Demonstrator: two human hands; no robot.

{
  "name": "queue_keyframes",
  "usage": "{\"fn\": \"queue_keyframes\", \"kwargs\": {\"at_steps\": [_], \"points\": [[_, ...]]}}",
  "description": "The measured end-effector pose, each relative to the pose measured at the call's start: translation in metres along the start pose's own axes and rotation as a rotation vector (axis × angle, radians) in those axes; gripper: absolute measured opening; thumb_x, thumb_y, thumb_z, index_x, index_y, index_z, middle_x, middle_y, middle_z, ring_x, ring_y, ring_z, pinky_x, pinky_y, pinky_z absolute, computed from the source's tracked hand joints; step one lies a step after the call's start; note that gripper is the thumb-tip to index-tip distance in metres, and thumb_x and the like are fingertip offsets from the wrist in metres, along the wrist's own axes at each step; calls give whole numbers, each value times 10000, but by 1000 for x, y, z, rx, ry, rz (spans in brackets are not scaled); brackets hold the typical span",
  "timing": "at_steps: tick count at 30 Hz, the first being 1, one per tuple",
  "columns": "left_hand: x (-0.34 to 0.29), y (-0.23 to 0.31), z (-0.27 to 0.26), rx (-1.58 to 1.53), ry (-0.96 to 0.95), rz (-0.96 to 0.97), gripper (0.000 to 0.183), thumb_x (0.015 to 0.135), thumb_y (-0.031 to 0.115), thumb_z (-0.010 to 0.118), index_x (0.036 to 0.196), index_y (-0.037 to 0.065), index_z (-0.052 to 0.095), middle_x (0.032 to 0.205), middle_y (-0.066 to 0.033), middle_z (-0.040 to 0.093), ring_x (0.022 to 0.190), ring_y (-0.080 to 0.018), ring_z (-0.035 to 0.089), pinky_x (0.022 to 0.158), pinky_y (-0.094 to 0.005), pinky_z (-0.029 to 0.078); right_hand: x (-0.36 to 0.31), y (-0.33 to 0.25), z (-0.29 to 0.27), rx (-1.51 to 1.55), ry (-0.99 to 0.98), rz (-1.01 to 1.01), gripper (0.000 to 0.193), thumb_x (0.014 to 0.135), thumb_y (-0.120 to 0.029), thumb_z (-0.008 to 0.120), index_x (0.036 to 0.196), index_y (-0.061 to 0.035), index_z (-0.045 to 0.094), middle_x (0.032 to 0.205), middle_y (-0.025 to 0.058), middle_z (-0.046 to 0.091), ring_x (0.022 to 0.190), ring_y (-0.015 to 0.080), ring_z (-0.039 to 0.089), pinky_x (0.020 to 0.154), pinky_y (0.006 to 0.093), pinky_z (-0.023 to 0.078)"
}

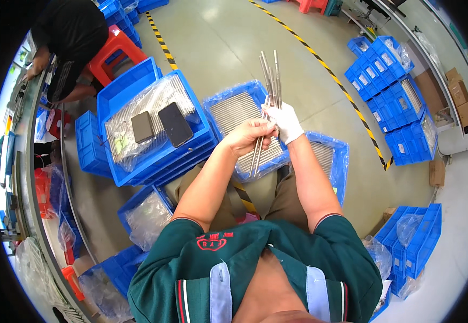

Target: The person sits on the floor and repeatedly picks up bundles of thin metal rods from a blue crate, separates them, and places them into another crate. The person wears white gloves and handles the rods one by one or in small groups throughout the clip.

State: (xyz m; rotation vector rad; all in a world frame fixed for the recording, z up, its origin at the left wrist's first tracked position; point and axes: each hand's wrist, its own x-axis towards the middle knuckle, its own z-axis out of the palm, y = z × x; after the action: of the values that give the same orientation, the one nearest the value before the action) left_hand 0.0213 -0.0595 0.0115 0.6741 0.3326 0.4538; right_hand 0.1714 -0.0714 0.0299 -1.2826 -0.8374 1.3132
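Note:
Both of my hands meet in front of me around a small bunch of thin silvery metal rods (269,75), whose upper ends fan apart. My left hand (249,135), bare, has its fingers curled and pinched at the rods' lower part. In a white glove, my right hand (286,123) is closed round the bunch just beside it. The rods' lower ends stick out below my left hand. Underneath stands a blue crate (258,89) lined with clear plastic, holding rows of similar rods (233,112). To its right, partly behind my right forearm, is another rod-filled blue crate (344,161).
Stacked blue crates (206,144) at left carry plastic-covered rods, a black phone (175,124) and a dark grey box-shaped device (142,127). A person (78,37) in black is by a red stool (116,51). More blue crates (398,110) stand right. Striped tape (320,59) marks the floor.

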Motion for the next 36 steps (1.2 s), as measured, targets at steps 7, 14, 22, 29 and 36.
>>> {"fn": "queue_keyframes", "kwargs": {"at_steps": [7, 14, 22, 29, 36], "points": [[-2, 25, -12, 162, 405, 161, 245, 913, 247, 582, 857, 10, 608, 644, 2, 521, 554, -99, 513, 564, -275, 495, -3, 20, -8, -504, 134, -237, 293, 879, -299, 601, 901, -7, 582, 676, 71, 568, 620, 120, 522, 585, 286, 438], [8, 42, -39, -192, 595, 523, 309, 931, 306, 545, 907, -1, 570, 693, -30, 488, 575, -136, 478, 548, -307, 458, -22, 10, -7, -377, -37, -87, 254, 931, -240, 534, 809, -21, 574, 588, 25, 539, 543, 87, 483, 523, 250, 389], [13, 44, -36, -336, 427, 608, 315, 940, 306, 528, 908, -4, 572, 682, -16, 434, 580, -111, 415, 539, -269, 388, -28, 15, -5, -497, -7, -144, 235, 904, -217, 563, 781, -16, 560, 579, 46, 539, 541, 109, 496, 527, 279, 403], [24, 16, -16, -87, 488, 452, 242, 915, 251, 583, 927, 11, 613, 627, 49, 409, 485, -51, 350, 438, -211, 324, -14, 34, -8, -439, 71, -191, 211, 875, -216, 589, 841, -10, 561, 652, 96, 575, 588, 165, 540, 572, 306, 439], [19, 9, 5, 84, 549, 375, 211, 907, 278, 590, 894, 70, 626, 576, 84, 361, 437, -20, 276, 400, -186, 238, -14, 31, -8, -519, 195, -227, 235, 861, -212, 591, 935, 11, 577, 776, 154, 616, 702, 234, 583, 653, 347, 463]]}}
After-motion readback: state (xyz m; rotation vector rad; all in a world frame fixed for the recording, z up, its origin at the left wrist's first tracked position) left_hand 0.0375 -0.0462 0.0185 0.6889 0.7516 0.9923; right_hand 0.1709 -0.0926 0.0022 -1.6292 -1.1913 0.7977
